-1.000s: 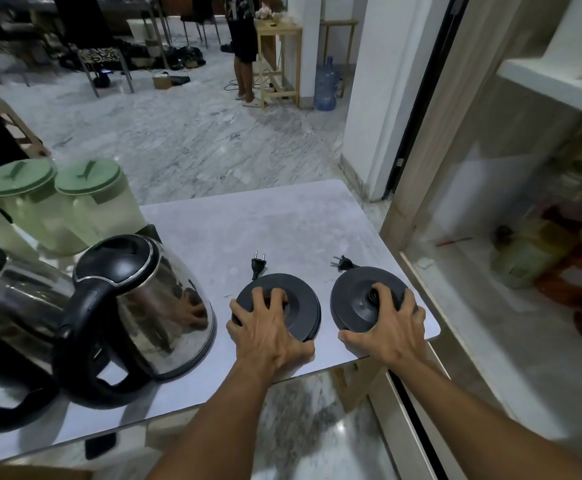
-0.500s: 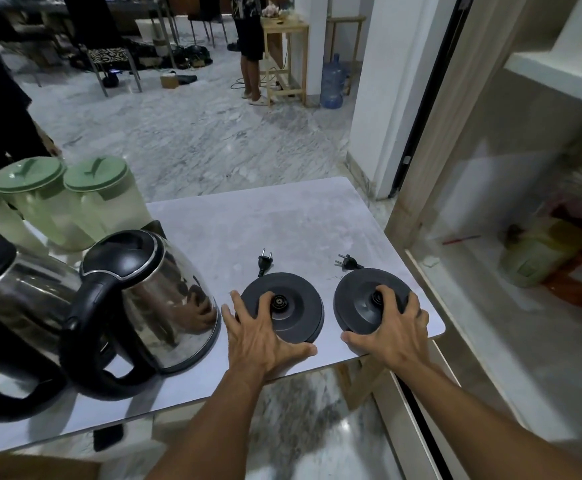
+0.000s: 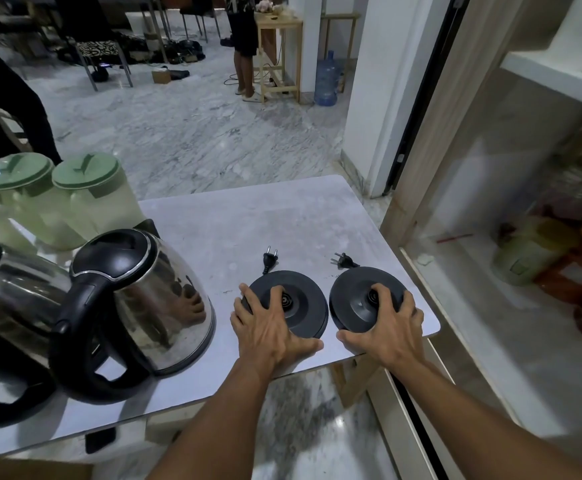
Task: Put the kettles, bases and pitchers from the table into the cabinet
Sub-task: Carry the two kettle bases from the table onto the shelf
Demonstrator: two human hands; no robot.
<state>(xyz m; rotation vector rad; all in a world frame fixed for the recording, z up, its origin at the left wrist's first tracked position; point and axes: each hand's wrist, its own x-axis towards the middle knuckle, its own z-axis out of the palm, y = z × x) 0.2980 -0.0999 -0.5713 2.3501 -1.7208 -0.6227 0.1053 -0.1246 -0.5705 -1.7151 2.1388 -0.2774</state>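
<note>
Two round black kettle bases lie side by side near the table's front right corner, each with a short plug pointing away. My left hand (image 3: 269, 327) grips the left base (image 3: 303, 299), thumb under its near edge. My right hand (image 3: 391, 329) grips the right base (image 3: 355, 296) the same way. Left of them stand a steel kettle (image 3: 151, 299) with a black handle and a second kettle (image 3: 9, 299) at the frame edge. Green-lidded pitchers (image 3: 85, 195) stand behind the kettles.
The grey table (image 3: 265, 220) ends at a rounded corner by the open cabinet (image 3: 490, 306) on the right, whose shelf holds a yellow-green container (image 3: 528, 251) and an orange one. A person stands far back on the marble floor near a wooden table and a water bottle.
Both hands stayed on the bases and curled tighter, thumbs moving to the near edges. The camera drifted slightly; the bases have not visibly left the table.
</note>
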